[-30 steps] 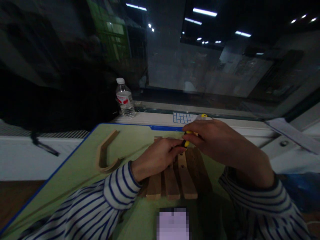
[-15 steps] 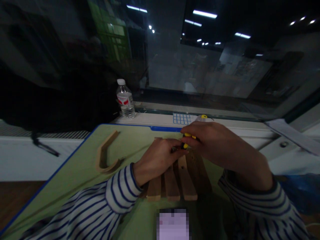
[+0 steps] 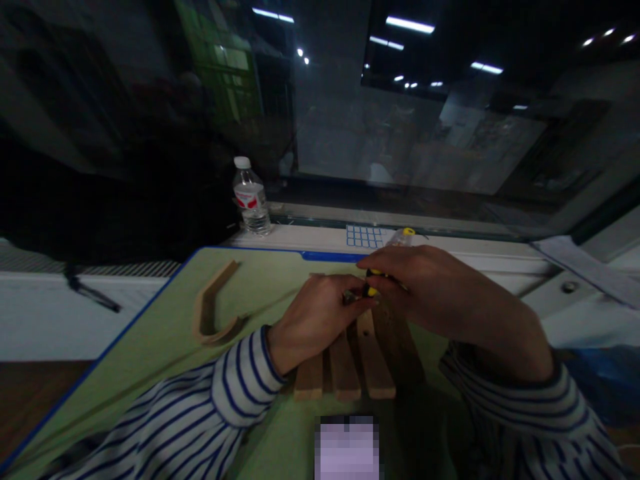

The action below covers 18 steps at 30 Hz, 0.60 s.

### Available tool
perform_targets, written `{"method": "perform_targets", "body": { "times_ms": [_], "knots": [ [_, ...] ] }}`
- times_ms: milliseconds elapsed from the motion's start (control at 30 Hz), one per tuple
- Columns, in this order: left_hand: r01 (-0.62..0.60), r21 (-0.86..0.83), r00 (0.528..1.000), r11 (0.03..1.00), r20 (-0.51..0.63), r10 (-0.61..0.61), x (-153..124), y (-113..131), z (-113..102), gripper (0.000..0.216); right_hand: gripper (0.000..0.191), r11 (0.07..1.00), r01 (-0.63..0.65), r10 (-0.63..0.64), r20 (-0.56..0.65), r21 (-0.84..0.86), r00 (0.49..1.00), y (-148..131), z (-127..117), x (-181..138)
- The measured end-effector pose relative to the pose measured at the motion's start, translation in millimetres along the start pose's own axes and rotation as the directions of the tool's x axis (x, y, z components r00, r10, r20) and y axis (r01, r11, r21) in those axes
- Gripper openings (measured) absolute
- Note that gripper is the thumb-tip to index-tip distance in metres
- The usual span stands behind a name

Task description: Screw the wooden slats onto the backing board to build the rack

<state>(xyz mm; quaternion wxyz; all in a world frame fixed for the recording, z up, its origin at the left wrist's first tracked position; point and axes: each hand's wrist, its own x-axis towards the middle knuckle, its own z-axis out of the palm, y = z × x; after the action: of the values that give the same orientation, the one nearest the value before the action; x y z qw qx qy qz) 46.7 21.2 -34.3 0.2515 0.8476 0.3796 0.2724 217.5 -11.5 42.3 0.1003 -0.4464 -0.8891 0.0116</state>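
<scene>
A set of wooden slats lies on the green table in front of me. My left hand rests on the slats, its fingers pinched round a small dark part near the tool's tip. My right hand is closed round a screwdriver with a yellow and black handle, held low over the far end of the slats. Both hands meet at that spot. What the left fingers hold is too small to name.
A curved wooden piece lies on the table to the left. A water bottle stands on the white sill, with a small yellow-capped bottle and a blue grid card further right. A blurred phone lies near me.
My right hand has shifted slightly left and lower with the screwdriver, closer to my left fingers. The slats and the left arm have hardly moved.
</scene>
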Motion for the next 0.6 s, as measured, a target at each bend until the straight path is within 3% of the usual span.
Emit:
{"method": "perform_targets", "body": {
  "times_ms": [200,400,600],
  "knots": [
    [0.006,-0.041,0.999,0.999,0.049,-0.004,0.9,-3.2,0.6,0.02,0.02,1.0,0.019,-0.019,0.01,-0.008,1.0,3.5,1.8,2.8],
    [-0.016,-0.068,0.995,0.998,0.098,0.022,1.0,-8.7,2.9,0.023,0.025,0.996,-0.047,0.048,0.01,-0.075,0.999,4.9,2.5,4.0],
    [-0.016,0.016,0.992,1.0,0.126,0.014,2.2,-3.1,-3.9,0.024,0.024,0.997,-0.041,0.042,0.005,-0.071,0.999,4.0,2.3,5.3]
  ]
}}
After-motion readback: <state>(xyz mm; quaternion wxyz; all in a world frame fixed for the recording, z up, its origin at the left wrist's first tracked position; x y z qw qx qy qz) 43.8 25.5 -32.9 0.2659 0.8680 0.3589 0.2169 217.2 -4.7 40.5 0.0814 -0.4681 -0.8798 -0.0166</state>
